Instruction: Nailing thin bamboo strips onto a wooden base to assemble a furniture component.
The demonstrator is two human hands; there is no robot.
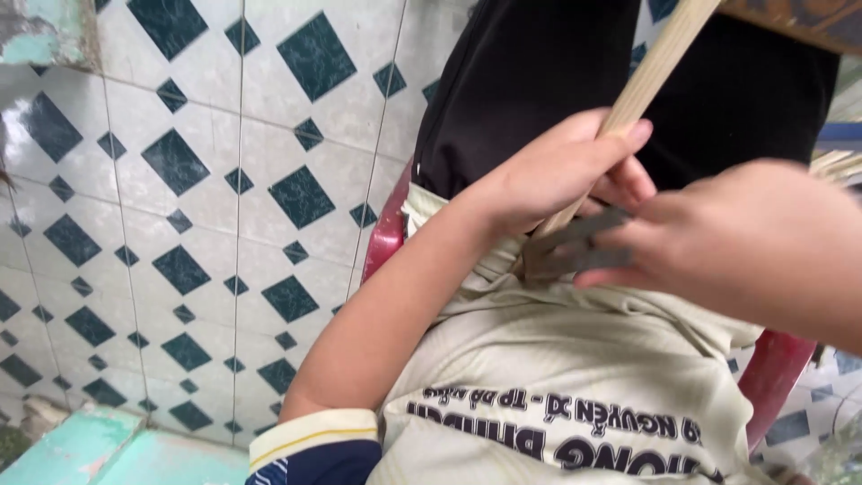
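Observation:
My left hand point(558, 171) grips a long pale bamboo strip point(654, 67) that runs up to the top right of the view. My right hand point(745, 242) is closed around a dark grey knife blade point(575, 241), whose flat lies against the lower part of the strip, just under my left fingers. Both hands work over my lap, which is covered by a cream cloth point(575, 377) with dark printing. Black trousers point(539, 81) show beyond the hands.
A red plastic chair point(388, 235) shows on both sides of my lap. The floor point(180, 224) is white tile with dark green diamonds. A pale green painted edge point(81, 445) lies at the bottom left. More pale strips point(835, 163) lie at the right edge.

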